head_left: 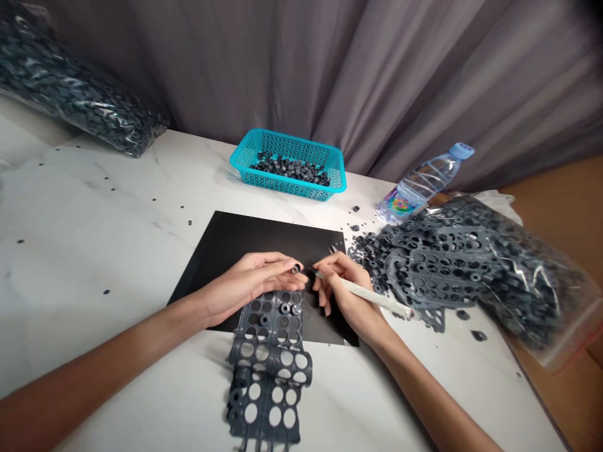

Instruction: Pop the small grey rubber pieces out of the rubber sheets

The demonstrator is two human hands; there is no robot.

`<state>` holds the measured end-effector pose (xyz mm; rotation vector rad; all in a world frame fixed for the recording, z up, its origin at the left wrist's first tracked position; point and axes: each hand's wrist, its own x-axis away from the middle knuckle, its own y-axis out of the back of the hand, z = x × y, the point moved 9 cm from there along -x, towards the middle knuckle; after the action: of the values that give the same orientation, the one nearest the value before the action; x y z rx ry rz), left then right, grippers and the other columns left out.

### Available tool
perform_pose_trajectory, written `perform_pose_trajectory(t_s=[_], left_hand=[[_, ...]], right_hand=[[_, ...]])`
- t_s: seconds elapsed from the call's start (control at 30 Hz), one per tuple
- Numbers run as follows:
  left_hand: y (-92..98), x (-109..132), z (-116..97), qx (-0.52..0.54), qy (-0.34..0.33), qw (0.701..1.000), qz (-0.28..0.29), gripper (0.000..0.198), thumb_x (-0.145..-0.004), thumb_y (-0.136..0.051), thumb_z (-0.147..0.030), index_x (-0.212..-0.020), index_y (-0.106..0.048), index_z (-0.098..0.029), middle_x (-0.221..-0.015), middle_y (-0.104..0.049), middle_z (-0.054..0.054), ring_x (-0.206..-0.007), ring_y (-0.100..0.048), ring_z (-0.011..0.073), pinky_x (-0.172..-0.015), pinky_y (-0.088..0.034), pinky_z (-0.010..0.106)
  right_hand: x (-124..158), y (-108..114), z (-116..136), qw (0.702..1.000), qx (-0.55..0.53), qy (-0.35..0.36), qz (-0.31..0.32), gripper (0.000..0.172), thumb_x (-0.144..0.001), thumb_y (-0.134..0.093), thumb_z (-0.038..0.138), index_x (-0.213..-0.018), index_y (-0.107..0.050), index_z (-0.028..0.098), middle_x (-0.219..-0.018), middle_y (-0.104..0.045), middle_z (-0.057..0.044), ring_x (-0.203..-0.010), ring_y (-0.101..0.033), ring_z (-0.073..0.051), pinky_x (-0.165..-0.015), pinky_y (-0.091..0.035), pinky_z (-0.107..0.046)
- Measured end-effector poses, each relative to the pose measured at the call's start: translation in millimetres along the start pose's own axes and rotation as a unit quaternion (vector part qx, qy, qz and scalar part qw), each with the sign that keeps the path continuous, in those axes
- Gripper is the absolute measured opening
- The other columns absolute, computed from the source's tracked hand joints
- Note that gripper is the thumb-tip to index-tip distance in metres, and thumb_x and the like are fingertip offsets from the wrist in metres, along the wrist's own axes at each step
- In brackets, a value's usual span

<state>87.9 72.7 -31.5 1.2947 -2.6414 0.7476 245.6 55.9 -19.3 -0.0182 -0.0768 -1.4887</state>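
Observation:
My left hand [245,284] rests on a grey perforated rubber sheet [268,364] and pinches a small dark rubber ring [296,269] between thumb and fingertips. My right hand [343,290] grips a slim white tool [372,295] like a pen, its tip pointing at the ring. Both hands are over a black mat [245,245] on the white marble table [94,220]. A few rings still sit in the sheet's holes near my left fingers.
A turquoise basket [288,164] with loose rings stands behind the mat. A pile of perforated sheets [438,257] spills from a clear bag [532,295] at right, beside a lying water bottle [421,183]. Another bag of rings [80,100] lies far left.

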Motion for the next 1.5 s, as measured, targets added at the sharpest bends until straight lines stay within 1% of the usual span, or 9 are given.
perform_pose_trajectory(t_s=[0.5,0.7,0.87,0.97,1.07,1.17,1.2,1.37,1.5], left_hand=[[-2.3,0.5,-0.5,0.018,0.000,1.000,0.010,0.040,-0.100,-0.063,-0.045,-0.122,-0.068,-0.012,-0.118,-0.077,0.017,-0.120,-0.070,0.0289,-0.115,-0.050,0.047],[-0.8,-0.7,-11.7,-0.037,-0.012,0.999,0.003,0.043,-0.098,-0.065,-0.048,-0.124,-0.068,-0.014,-0.120,-0.076,0.017,-0.121,-0.070,0.0295,-0.114,-0.050,0.046],[21.0,-52.5,-84.2,-0.136,-0.132,0.981,-0.036,0.033,-0.102,-0.061,-0.037,-0.121,-0.066,-0.010,-0.125,-0.073,0.019,-0.118,-0.071,0.0277,-0.110,-0.053,0.044],[31.4,-86.6,-161.3,-0.345,-0.296,0.880,-0.136,0.031,-0.108,-0.044,-0.025,-0.123,-0.063,-0.006,-0.128,-0.070,0.021,-0.119,-0.070,0.0287,-0.103,-0.056,0.048],[24.6,-99.7,-189.5,-0.433,-0.354,0.812,-0.167,0.037,-0.103,-0.048,-0.013,-0.139,-0.056,-0.012,-0.153,-0.052,0.016,-0.148,-0.042,0.0295,-0.124,-0.028,0.054],[-3.7,-70.8,-168.5,-0.585,-0.402,0.682,-0.176,0.039,-0.104,-0.042,-0.014,-0.142,-0.053,-0.017,-0.160,-0.044,0.012,-0.145,-0.042,0.0281,-0.123,-0.028,0.052],[-11.2,-58.1,-151.7,-0.608,-0.399,0.667,-0.165,0.036,-0.106,-0.041,-0.016,-0.139,-0.055,-0.018,-0.153,-0.050,0.011,-0.140,-0.047,0.0269,-0.119,-0.033,0.050],[-27.4,-8.1,-60.8,-0.616,-0.304,0.724,-0.063,0.020,-0.104,-0.052,-0.030,-0.120,-0.059,-0.021,-0.120,-0.061,0.007,-0.114,-0.060,0.0227,-0.102,-0.050,0.040],[-32.3,4.5,-31.2,-0.672,-0.274,0.687,-0.032,0.023,-0.106,-0.047,-0.027,-0.126,-0.056,-0.019,-0.124,-0.059,0.009,-0.120,-0.057,0.0263,-0.107,-0.048,0.046]], right_hand=[[0.3,-3.1,-6.9,0.999,0.022,-0.005,0.026,0.031,-0.100,-0.061,0.050,-0.097,-0.056,0.020,-0.072,-0.064,0.002,-0.047,-0.058,-0.010,-0.040,-0.047,-0.019],[-0.5,6.3,-7.1,0.997,0.056,0.010,-0.054,0.032,-0.100,-0.060,0.051,-0.092,-0.058,0.020,-0.068,-0.064,0.001,-0.044,-0.057,-0.010,-0.039,-0.047,-0.020],[-0.6,6.0,-8.6,0.996,0.052,0.010,-0.067,0.032,-0.099,-0.060,0.051,-0.091,-0.057,0.020,-0.067,-0.063,0.001,-0.045,-0.056,-0.011,-0.038,-0.045,-0.019],[-1.0,5.9,-8.9,0.996,0.063,0.013,-0.064,0.032,-0.100,-0.058,0.051,-0.091,-0.057,0.020,-0.068,-0.064,0.000,-0.046,-0.057,-0.011,-0.039,-0.046,-0.019],[-0.7,6.3,-9.2,0.996,0.070,0.012,-0.060,0.032,-0.101,-0.056,0.051,-0.091,-0.057,0.020,-0.069,-0.064,0.000,-0.047,-0.057,-0.011,-0.041,-0.046,-0.019],[0.3,3.9,-9.4,0.998,0.052,0.009,-0.039,0.029,-0.099,-0.058,0.049,-0.094,-0.056,0.020,-0.072,-0.064,0.001,-0.049,-0.057,-0.011,-0.041,-0.046,-0.019],[0.8,2.6,-8.8,0.999,0.044,0.011,-0.029,0.027,-0.099,-0.059,0.047,-0.094,-0.055,0.021,-0.073,-0.064,0.001,-0.050,-0.057,-0.011,-0.042,-0.047,-0.019],[3.0,1.1,-5.5,0.998,0.059,0.017,-0.010,0.014,-0.094,-0.062,0.034,-0.092,-0.056,0.021,-0.072,-0.064,0.001,-0.053,-0.057,-0.012,-0.047,-0.049,-0.020],[4.7,2.4,-5.3,0.998,0.064,0.016,-0.021,0.015,-0.092,-0.065,0.034,-0.090,-0.061,0.020,-0.072,-0.065,0.000,-0.054,-0.057,-0.013,-0.047,-0.049,-0.021]])
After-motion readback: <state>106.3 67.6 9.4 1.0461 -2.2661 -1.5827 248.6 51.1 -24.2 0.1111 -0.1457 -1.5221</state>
